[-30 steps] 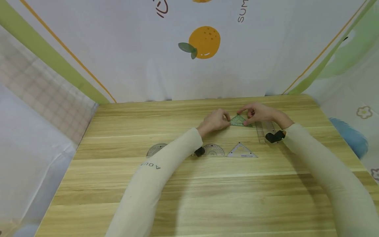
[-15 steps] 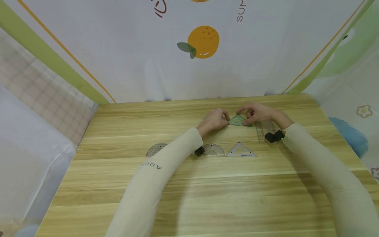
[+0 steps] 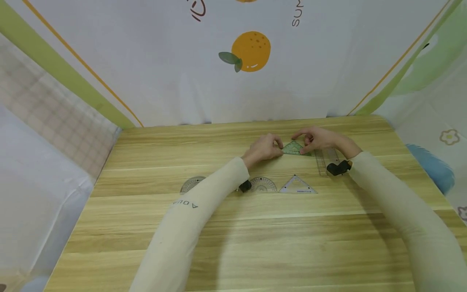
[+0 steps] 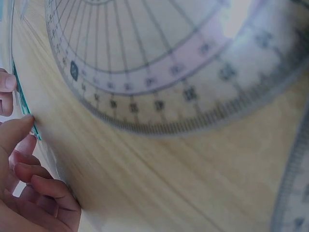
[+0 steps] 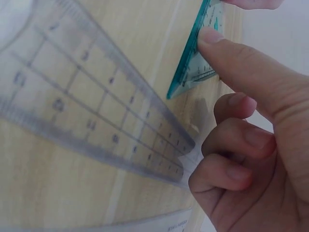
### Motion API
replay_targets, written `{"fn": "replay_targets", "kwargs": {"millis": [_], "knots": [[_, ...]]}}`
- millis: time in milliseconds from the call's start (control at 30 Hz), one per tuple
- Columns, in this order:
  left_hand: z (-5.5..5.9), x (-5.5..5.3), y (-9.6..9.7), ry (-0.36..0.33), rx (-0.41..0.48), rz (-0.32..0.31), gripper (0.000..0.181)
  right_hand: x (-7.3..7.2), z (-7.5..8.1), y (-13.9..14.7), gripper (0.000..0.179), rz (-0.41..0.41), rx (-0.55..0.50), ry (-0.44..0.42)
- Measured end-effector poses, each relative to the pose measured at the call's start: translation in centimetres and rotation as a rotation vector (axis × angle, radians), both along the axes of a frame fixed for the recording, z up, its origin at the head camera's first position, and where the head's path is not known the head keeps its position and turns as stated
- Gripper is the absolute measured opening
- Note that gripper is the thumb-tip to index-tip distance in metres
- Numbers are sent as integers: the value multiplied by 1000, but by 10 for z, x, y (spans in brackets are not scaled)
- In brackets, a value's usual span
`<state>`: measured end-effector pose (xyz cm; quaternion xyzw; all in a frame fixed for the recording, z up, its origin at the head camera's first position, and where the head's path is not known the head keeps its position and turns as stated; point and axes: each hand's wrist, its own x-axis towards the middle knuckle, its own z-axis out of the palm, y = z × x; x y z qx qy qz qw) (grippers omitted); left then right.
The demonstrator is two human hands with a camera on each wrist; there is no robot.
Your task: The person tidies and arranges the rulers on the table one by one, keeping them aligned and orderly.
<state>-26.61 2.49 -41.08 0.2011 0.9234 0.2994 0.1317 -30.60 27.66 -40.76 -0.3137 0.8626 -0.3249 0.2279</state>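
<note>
A green triangular set square (image 3: pixel 292 148) lies at the back right of the table, its point facing away. At its left corner, my left hand (image 3: pixel 265 147) pinches it between thumb and forefinger. My right hand (image 3: pixel 320 138) holds the same set square, forefinger at the top point and thumb on the long lower edge. In the right wrist view the thumb presses the teal edge of the set square (image 5: pixel 187 58), the other fingers curled beside it. The left wrist view shows only a thin sliver of the set square (image 4: pixel 24 104) by the fingertips.
Nearer the front, a clear protractor (image 3: pixel 192 185), partly behind the left sleeve, another protractor (image 3: pixel 263 185) and a clear set square (image 3: pixel 299 191) form a row. A clear straight ruler (image 3: pixel 321 165) lies below the right hand, beside another ruler (image 3: pixel 333 155). A white curtain (image 3: pixel 164 81) hangs behind the table.
</note>
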Motion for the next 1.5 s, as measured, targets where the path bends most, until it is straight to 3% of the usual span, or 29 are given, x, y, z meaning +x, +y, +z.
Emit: {"fn": "replay_targets", "kwargs": {"millis": [267,1500], "knots": [[0,-1,0,5,-1,-8,22,0,1,0,55,-31,16,-1],[-2,-2,3,-7,-16,19,15,3,5,-4,55,-30,18,-8]]}}
